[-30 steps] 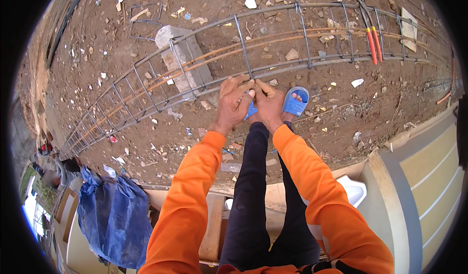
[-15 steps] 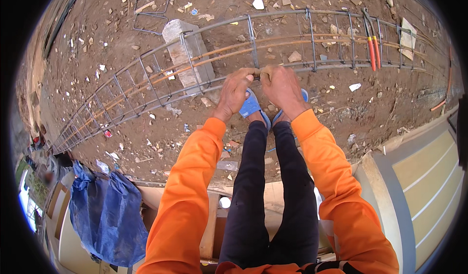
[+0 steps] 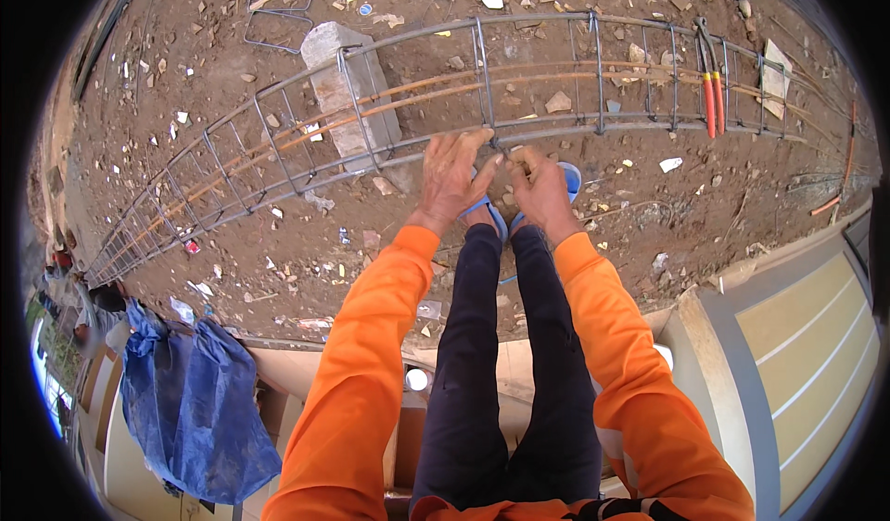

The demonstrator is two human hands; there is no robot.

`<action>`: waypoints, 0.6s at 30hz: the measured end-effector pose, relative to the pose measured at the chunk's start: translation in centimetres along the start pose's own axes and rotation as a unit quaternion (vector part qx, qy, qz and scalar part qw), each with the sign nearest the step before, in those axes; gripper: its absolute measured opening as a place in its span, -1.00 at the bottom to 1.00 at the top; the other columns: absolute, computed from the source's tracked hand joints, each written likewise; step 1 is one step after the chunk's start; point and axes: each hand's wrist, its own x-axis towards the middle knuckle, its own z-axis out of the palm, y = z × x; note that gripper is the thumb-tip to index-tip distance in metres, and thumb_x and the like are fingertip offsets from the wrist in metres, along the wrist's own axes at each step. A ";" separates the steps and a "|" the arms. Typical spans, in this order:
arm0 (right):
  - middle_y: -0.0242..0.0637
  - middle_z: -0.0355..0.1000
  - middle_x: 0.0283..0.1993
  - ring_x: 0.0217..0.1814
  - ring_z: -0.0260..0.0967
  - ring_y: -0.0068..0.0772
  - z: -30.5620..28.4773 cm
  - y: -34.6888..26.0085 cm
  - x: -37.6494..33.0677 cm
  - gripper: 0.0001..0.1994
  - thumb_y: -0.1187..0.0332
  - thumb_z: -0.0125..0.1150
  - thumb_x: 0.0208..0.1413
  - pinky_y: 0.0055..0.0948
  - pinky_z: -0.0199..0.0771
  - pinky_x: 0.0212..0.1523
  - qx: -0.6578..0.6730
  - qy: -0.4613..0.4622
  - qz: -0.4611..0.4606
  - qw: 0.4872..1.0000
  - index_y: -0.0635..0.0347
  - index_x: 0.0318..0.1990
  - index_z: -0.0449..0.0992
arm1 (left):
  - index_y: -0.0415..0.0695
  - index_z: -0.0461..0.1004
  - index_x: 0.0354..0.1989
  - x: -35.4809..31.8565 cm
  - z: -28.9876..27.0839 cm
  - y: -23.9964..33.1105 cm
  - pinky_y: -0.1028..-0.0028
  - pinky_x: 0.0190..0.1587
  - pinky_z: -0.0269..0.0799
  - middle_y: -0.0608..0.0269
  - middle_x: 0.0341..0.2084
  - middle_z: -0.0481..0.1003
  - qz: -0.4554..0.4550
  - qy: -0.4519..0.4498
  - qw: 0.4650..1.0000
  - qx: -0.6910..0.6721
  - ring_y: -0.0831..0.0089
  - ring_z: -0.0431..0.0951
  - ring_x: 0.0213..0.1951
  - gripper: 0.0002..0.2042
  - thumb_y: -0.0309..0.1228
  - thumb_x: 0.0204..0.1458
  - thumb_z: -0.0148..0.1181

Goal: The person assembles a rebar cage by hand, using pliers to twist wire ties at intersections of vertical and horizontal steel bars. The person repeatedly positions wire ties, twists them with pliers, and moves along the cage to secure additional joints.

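A long rebar cage (image 3: 389, 104) of grey bars and square stirrups lies across bare dirt in front of me. My left hand (image 3: 451, 176) rests on its near bar with fingers curled beside a stirrup joint. My right hand (image 3: 540, 190) is closed just right of that joint, pinching something small that I cannot make out, perhaps tie wire. Both orange sleeves reach forward over my dark trousers. Blue sandals (image 3: 567, 180) show under my hands.
A grey concrete block (image 3: 350, 76) props the cage at left. Red-handled cutters (image 3: 712, 102) lie on the cage at right. Stones and scraps litter the dirt. A blue tarp (image 3: 190, 408) hangs lower left; a pale wall panel (image 3: 807, 354) stands at right.
The view has tilted, so the cage and my hands sit higher in the picture. Both hands stay together at the same joint on the near bar.
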 end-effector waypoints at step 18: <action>0.01 0.51 -0.34 -0.27 0.45 0.11 -0.7 -0.7 -1.3 -0.82 0.33 0.16 0.14 -0.16 0.43 -0.28 0.001 -0.104 -0.047 0.994 0.26 -0.25 0.54 | -0.21 0.45 -0.16 0.3 0.3 2.1 0.23 -0.17 0.41 0.16 -0.37 0.53 -0.104 0.022 0.994 0.031 0.08 0.51 -0.34 -0.73 -0.41 0.00 0.32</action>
